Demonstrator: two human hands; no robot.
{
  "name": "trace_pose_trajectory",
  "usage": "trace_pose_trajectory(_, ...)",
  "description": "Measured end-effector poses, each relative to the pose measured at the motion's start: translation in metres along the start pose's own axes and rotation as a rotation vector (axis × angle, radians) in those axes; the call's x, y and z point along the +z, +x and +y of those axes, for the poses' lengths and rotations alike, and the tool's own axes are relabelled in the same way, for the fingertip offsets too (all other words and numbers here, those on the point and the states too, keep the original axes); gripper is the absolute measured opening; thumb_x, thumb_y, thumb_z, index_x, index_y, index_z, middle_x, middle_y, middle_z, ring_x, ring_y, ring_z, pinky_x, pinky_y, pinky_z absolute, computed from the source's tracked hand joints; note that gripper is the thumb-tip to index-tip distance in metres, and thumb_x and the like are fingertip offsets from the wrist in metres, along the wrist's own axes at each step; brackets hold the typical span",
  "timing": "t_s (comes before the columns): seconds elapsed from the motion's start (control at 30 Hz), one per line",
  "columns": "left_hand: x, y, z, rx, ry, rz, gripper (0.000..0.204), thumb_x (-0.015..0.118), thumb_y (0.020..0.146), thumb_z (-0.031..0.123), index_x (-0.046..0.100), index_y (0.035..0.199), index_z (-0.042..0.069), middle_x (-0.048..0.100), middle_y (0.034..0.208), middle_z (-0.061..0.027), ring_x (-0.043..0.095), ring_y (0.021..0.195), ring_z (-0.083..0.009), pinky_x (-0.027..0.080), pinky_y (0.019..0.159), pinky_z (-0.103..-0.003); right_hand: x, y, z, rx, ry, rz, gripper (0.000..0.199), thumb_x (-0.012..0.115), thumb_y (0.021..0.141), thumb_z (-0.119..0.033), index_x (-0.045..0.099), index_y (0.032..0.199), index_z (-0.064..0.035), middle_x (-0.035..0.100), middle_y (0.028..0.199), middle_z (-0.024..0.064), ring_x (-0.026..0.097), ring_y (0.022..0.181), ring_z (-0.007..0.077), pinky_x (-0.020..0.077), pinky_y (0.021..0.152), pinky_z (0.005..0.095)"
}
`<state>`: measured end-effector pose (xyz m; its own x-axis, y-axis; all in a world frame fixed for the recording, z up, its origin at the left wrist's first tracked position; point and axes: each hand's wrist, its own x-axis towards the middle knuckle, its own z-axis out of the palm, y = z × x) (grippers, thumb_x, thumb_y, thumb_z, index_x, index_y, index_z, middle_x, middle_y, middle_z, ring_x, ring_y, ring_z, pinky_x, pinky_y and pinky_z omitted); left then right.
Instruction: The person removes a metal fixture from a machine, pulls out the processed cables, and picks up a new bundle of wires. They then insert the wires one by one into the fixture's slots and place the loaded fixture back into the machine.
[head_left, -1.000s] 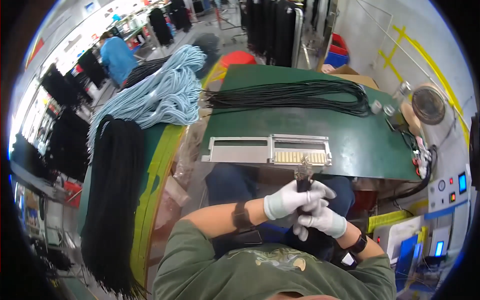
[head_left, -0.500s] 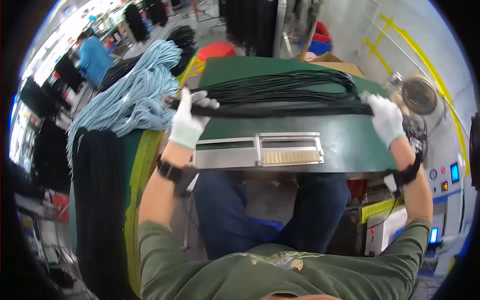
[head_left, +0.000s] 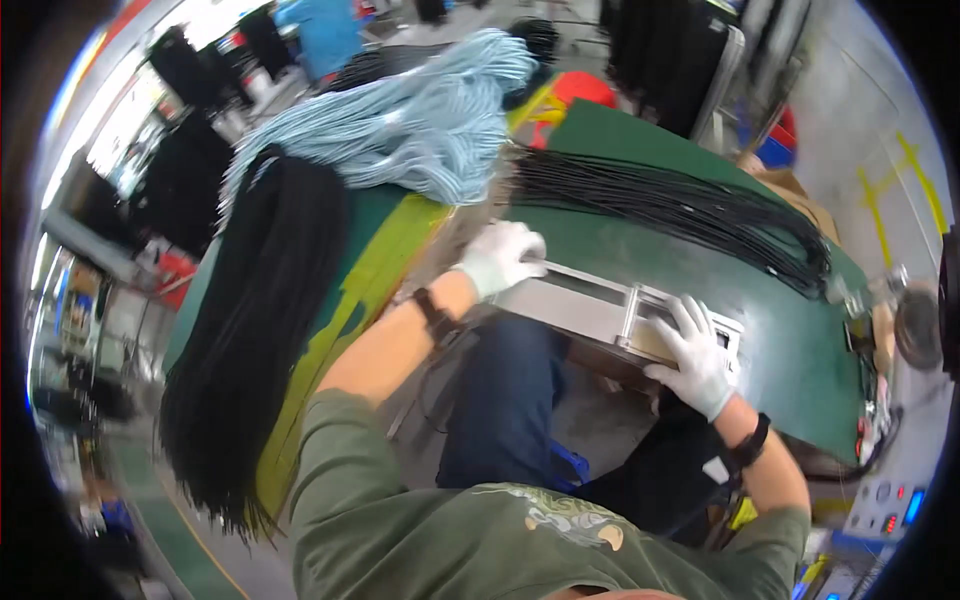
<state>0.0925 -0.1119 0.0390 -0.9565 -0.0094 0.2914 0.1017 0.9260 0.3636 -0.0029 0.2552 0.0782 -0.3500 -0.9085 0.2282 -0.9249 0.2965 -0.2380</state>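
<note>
A long metal frame [head_left: 590,308] lies along the near edge of the green table, with a narrow slot on its left part and a framed window on its right. My left hand [head_left: 503,259], in a white glove, is closed with bent fingers at the frame's left end; what it grips, if anything, is hidden. Over the window part rests my right hand [head_left: 697,362], also gloved, fingers spread and holding nothing visible. It covers much of that window. Beyond both hands, a bundle of thin black cables [head_left: 690,207] stretches across the green table [head_left: 800,375].
On the left, a pile of light blue cables [head_left: 400,125] lies behind a thick black cable bundle [head_left: 265,330] hanging over the edge. A red stool [head_left: 583,88] stands behind the table. A fan [head_left: 918,325] and a control box [head_left: 885,510] are at the right.
The black strand stretched between my hands is no longer held there. Both hands have come down to the metal frame, the right one moving inward and opening. My view has turned leftward.
</note>
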Motion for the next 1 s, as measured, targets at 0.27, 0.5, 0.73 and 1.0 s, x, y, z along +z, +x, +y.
trace_pose_trajectory(0.27,-0.028,-0.070,0.080,-0.071,0.047,-0.292,0.024,0.076,0.077,0.035,0.070,0.081,0.013,0.066,0.085,-0.0094,0.066,0.085,-0.0308,0.053,0.078,-0.044,0.025,-0.014,0.045,0.025,-0.130,0.123,0.059,0.081,0.071,-0.033,0.065,0.122,-0.0064,0.051,0.142,0.0215,0.042,0.134,0.0442,0.0311,0.113,0.0573)
trace_pose_trajectory(0.5,-0.132,-0.115,0.020,-0.530,0.177,0.353,0.027,0.077,0.076,0.038,0.076,0.080,0.011,0.069,0.082,-0.0123,0.067,0.091,-0.0303,0.052,0.080,-0.043,0.041,0.006,0.070,-0.102,0.139,0.229,0.068,0.061,0.088,-0.060,0.064,0.123,-0.0025,0.057,0.137,0.0201,0.047,0.133,0.0409,0.0326,0.114,0.0519)
trace_pose_trajectory(0.73,-0.219,-0.108,-0.117,-0.957,0.563,0.778,0.051,0.080,0.073,0.054,0.073,0.097,0.010,0.070,0.101,-0.0139,0.067,0.099,-0.0334,0.052,0.088,-0.041,0.042,0.003,0.066,-0.035,0.110,0.230,0.064,0.062,0.092,-0.055,0.065,0.122,0.0013,0.058,0.136,0.0210,0.048,0.133,0.0401,0.0329,0.115,0.0488)
trace_pose_trajectory(1.0,-0.216,-0.098,-0.189,-0.946,0.350,0.785,0.044,0.075,0.081,0.047,0.073,0.106,0.011,0.072,0.107,-0.0132,0.066,0.096,-0.0324,0.050,0.089,-0.042,0.045,0.006,0.066,-0.019,0.124,0.230,0.060,0.062,0.093,-0.052,0.067,0.119,0.0013,0.060,0.134,0.0206,0.049,0.133,0.0396,0.0330,0.115,0.0491)
